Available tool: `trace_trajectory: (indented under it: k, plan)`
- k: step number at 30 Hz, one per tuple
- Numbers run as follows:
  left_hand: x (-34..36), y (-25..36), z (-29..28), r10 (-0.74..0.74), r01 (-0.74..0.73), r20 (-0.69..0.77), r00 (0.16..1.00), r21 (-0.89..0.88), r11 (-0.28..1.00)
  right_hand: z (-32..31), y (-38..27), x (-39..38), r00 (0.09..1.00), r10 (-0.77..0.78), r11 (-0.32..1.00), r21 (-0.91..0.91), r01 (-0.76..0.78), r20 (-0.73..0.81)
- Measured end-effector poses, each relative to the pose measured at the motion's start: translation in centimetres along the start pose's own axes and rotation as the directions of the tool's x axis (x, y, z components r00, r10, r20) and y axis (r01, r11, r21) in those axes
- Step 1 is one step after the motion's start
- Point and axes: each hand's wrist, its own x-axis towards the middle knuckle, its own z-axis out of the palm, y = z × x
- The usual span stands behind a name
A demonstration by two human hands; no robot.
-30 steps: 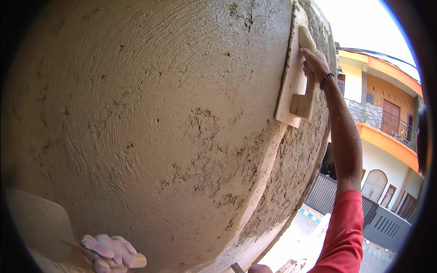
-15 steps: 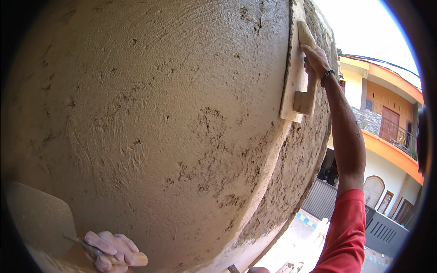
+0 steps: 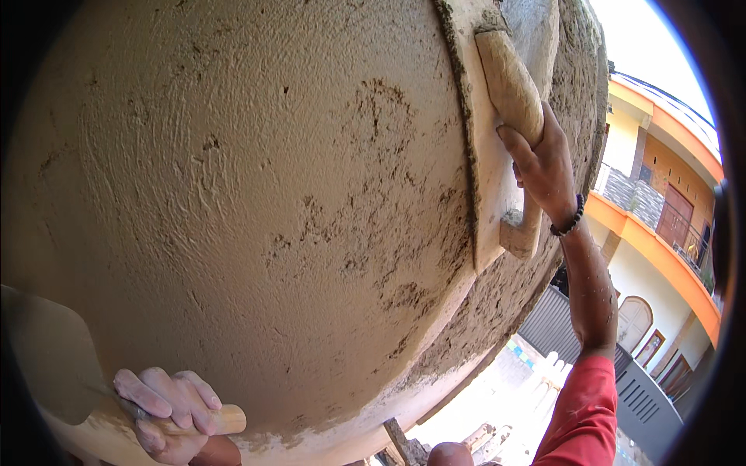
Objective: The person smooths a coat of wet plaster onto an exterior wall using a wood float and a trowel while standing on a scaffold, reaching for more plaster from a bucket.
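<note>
At the upper right of the head view, my right hand grips the handle of a wooden plastering float. The float's long board lies against the plastered wall, along a band where smoother plaster meets rough plaster. My left hand, pale and dusty-looking, is closed around the wooden handle of a metal trowel at the lower left. The trowel's broad blade extends toward the left rim. The plaster is wet-looking and textured, with pitted patches near the float.
Beyond the wall's right edge stand an orange and white building with a balcony and a grey metal gate. A bright paved street shows below. A dark plaster-crusted piece juts up at the bottom, beside a rounded, blurry skin-coloured shape.
My right hand and the float have come lower and appear larger, and the view of the wall has shifted. My left hand with the trowel sits slightly further left and higher in view.
</note>
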Motion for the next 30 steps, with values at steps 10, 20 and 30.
trace_trajectory:
  k: [10,20,30]
  plan:
    - [0.3,1.6,3.4,-0.06,0.073,0.158,0.986,-0.076,0.994,7.2,6.8,-23.9,0.892,-0.11,0.972,-0.141,0.19,0.439]
    - [0.8,4.2,2.0,-0.067,0.082,0.131,0.989,-0.117,0.99,2.9,5.9,-13.2,0.949,0.279,0.958,0.115,-0.264,-0.146]
    - [0.7,3.6,1.5,-0.076,0.088,0.085,0.994,-0.153,0.984,0.5,-5.3,3.7,0.978,0.183,0.962,0.221,-0.159,-0.095]
